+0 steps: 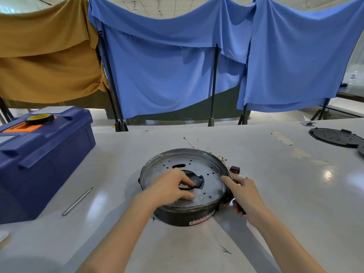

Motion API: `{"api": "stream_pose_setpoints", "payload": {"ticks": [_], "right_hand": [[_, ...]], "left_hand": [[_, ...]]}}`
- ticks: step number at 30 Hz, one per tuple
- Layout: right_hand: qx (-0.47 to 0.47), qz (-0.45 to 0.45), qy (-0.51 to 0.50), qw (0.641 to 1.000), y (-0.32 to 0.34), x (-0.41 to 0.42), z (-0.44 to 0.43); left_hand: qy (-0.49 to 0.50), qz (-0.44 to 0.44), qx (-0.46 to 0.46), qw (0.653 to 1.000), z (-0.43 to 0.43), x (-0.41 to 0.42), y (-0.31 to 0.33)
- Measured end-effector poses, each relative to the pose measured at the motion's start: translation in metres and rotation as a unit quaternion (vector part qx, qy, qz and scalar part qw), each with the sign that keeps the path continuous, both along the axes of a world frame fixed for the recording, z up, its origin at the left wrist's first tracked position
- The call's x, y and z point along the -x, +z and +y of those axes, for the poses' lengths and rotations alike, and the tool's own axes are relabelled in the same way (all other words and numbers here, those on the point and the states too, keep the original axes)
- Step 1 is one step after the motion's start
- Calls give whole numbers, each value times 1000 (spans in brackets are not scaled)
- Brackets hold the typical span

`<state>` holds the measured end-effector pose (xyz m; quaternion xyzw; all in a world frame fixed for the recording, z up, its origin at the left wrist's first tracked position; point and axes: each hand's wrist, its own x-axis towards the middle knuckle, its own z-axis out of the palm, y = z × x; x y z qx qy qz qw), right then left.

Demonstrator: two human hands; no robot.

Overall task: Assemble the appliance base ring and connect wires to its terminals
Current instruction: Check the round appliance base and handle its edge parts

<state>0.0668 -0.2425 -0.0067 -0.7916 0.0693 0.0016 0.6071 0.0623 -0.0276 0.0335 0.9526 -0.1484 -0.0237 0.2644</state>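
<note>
Pinching black part (pixel 197 181) at base (pixel 177 216) centre with my left fingers (pixel 187 181); right fingers (pixel 227 179) grip dark tool (pixel 239 208) at base rim. Base looks stiff, slick, weighty: hold by wall.

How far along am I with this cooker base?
Early. Done: the metal plate sits in the upturned pot body. In hand: your left hand grips a dark part at the plate's centre; the right hand holds a dark handle by the rim. Left: the red switch lies loose outside, and the black base cover lies apart, far right.
</note>
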Motion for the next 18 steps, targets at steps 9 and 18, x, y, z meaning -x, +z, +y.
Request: {"api": "stream_pose_setpoints", "payload": {"ticks": [9, 18], "right_hand": [[-15, 6, 9, 1000, 1, 0, -1], [-21, 23, 35, 999, 1, 9, -3]], "left_hand": [[9, 4, -20, 1000, 1, -4, -10], [9, 1, -59, 998, -1, 10, -3]]}}
